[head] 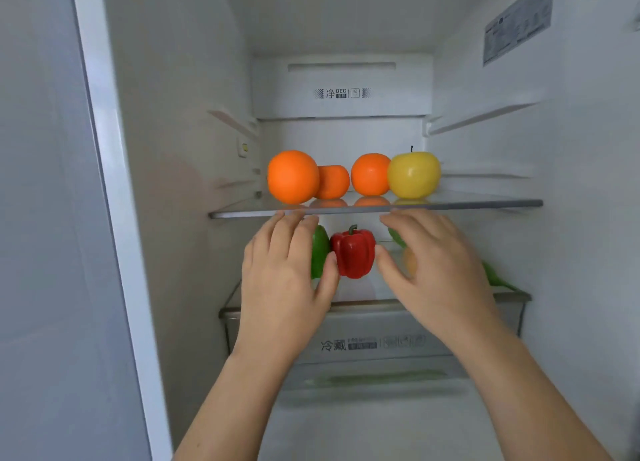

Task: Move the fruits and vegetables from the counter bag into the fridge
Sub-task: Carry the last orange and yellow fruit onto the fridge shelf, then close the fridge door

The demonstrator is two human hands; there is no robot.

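Observation:
Inside the open fridge, a glass shelf (485,203) carries three oranges (292,176) and a yellow apple (414,174). On the shelf below stands a red bell pepper (353,252). A green pepper (319,249) sits to its left, partly behind my left hand (284,273). My right hand (440,270) is to the right of the red pepper. Both hands have straight, spread fingers and hold nothing; the thumbs lie close to the red pepper's sides. More green vegetables (495,277) and something orange are mostly hidden behind my right hand.
A clear drawer (363,342) with a printed label sits under the lower shelf. The fridge's white side walls (180,148) close in left and right, with empty shelf rails above. A label sticker (517,20) is on the upper right wall.

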